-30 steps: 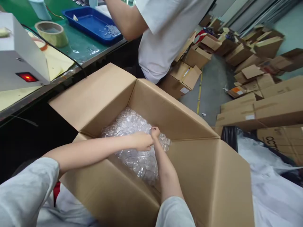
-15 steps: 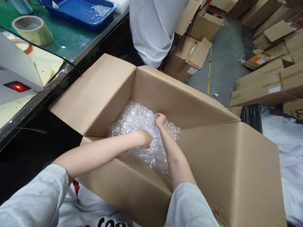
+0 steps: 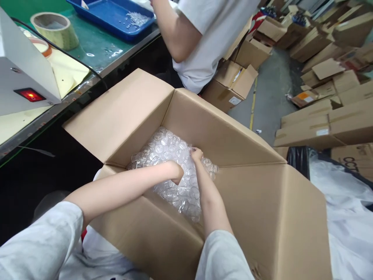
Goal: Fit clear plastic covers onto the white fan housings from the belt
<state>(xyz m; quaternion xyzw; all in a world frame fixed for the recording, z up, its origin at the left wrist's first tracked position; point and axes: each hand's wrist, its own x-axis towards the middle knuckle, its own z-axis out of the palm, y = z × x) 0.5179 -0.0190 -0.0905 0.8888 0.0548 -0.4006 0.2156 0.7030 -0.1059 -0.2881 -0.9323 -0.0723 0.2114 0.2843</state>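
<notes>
Left hand is down inside the big cardboard box at frame centre, fingers curled under and pressed into the bag of clear plastic pieces; whether it's gripping the film or just pushing on it, I can't tell, the fingertips are hidden.

Sweeping from the left edge: a white machine with a glowing red switch sits at the upper left on the green workbench, a roll of tape just behind it, a black cable running across the bench. Next along, top of frame, a blue tray with small clear bits scattered in it, and a co-worker in a white shirt has an arm over that tray.

Centre now: the bag fills the bottom of the box, flaps standing open all round. Right hand is just beside the left one, at the bag's upper edge, fingers pinched tight on the plastic.

Off to the right, flattened and stacked cartons cover the floor in the upper right, and white sheeting over a black bag lies at the lower right.
</notes>
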